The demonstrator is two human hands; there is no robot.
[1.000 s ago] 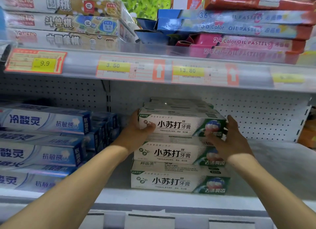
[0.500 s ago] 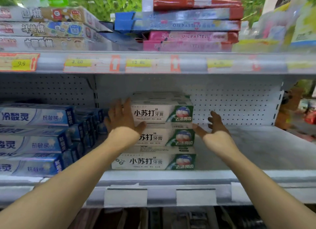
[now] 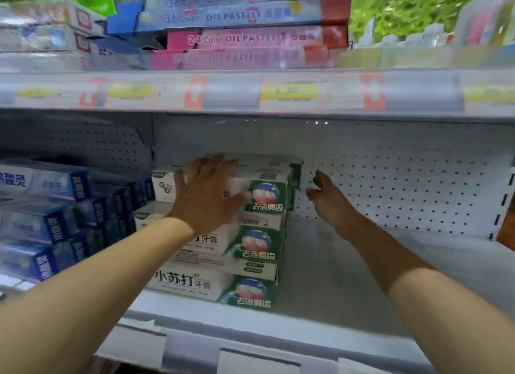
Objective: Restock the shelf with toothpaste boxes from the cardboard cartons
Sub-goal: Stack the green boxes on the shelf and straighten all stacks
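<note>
The left hand [image 3: 206, 195] lies flat with fingers spread on the front of the top white-and-green toothpaste box [image 3: 259, 191], which caps a stack of toothpaste boxes [image 3: 245, 245] three high on the shelf [image 3: 334, 287]. The right hand [image 3: 327, 196] hovers just right of the stack, fingers loose and holding nothing; it seems clear of the boxes, though the blur makes that uncertain. Blue toothpaste boxes [image 3: 47, 203] fill the left of the shelf. Oil pastel boxes [image 3: 242, 36] sit on the shelf above
</note>
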